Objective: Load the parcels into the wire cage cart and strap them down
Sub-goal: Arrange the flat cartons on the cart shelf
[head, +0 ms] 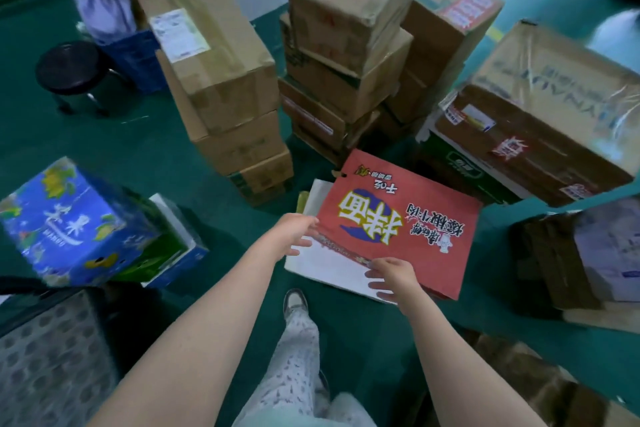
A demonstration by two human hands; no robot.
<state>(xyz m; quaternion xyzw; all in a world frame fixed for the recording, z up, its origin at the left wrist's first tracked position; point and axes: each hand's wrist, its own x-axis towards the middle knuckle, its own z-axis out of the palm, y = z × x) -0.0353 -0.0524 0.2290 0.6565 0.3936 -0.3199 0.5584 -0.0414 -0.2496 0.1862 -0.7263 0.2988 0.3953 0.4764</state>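
While both hands rested on the red box [398, 218], neither had closed around it. The left hand [294, 236] lay at the box's near left corner, its fingers fairly straight and reaching across the white side panel. The right hand [393, 279] sat on the near edge further right, with its fingers spread flat over the same white panel and the thumb up by the red printed top. Both bare forearms stretched forward from the bottom of the view.

The red box, a parcel with large yellow and white characters on its lid, lay low on the green floor [138, 149], tilted a little toward the person. Just below it a shoe [295, 302] and a leg in patterned trousers [294, 357] stood on the floor.

Other parcels ringed it. A leaning stack of brown cartons [221, 80] rose beyond it to the left, and a taller stack [346, 45] stood straight beyond. A large film-wrapped carton [540, 107] sat on a green-printed one to the right. A blue box [76, 215] lay well apart on the left. Farther back on that side stood a black stool [72, 68], near a blue crate [138, 55].
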